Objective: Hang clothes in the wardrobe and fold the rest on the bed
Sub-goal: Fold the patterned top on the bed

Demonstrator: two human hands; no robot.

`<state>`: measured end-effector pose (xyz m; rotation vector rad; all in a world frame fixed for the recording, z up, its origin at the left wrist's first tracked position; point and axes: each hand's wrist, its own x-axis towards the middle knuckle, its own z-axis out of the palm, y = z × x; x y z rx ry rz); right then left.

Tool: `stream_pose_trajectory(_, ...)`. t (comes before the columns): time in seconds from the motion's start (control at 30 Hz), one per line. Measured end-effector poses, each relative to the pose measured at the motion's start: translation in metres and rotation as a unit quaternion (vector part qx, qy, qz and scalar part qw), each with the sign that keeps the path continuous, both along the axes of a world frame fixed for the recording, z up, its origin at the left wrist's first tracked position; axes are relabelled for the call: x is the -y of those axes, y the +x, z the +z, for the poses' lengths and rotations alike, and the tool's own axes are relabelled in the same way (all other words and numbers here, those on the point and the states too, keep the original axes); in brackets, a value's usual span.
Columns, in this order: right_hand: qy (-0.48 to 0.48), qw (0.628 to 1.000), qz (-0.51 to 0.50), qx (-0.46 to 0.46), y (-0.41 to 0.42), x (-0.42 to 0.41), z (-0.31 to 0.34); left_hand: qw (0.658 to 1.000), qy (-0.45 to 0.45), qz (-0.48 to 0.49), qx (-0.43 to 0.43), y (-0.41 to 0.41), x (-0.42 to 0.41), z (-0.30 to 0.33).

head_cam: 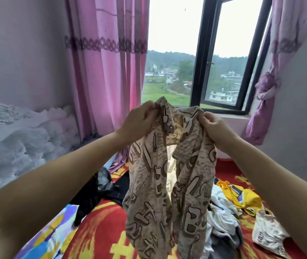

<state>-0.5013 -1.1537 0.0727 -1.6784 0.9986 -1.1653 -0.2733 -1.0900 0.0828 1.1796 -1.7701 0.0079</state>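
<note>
A beige garment with a brown letter print (160, 184) hangs in the air in front of me, above the bed. My left hand (139, 122) pinches its upper left edge. My right hand (214, 126) pinches its upper right edge. The cloth falls in two long folds down to the red and yellow blanket (100, 225) on the bed. More clothes lie on the bed: a black piece (100, 195) at the left, a yellow one (242, 197) at the right, white and grey ones (223, 221) beside it, and a pale printed one (268, 238).
A padded white headboard (18, 139) stands at the left. Pink curtains (107, 71) hang beside an open window (223, 53) straight ahead, with a knotted purple curtain (264, 101) at the right. A colourful printed cloth (55, 236) lies at the bed's near left.
</note>
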Motion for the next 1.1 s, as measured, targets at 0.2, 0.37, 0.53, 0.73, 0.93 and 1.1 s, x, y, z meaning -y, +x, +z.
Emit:
stream_pose_trajectory(0.2,-0.115,0.992,0.010,-0.054,-0.002,-0.008,-0.004,0.992,0.076,-0.045,0.094,0.024,-0.007,0.006)
stream_pose_trajectory(0.37,-0.142,0.981,0.046,-0.127,-0.006,-0.012,-0.005,0.977,0.113,-0.050,0.174,0.032,-0.010,0.010)
stream_pose_trajectory(0.53,0.006,0.996,0.076,-0.052,-0.017,-0.008,-0.024,0.986,0.115,-0.094,0.082,0.022,-0.014,0.022)
stream_pose_trajectory(0.73,-0.027,0.999,0.036,0.010,-0.003,-0.020,-0.036,0.913,0.365,-0.153,0.100,0.015,-0.016,0.025)
stream_pose_trajectory(0.93,-0.124,0.992,0.034,-0.017,-0.011,-0.033,-0.021,0.891,0.406,-0.205,-0.008,0.019,-0.019,0.007)
stream_pose_trajectory(1.1,-0.175,0.982,0.048,-0.061,-0.010,-0.038,-0.010,0.882,0.421,-0.208,0.031,0.023,-0.027,-0.001)
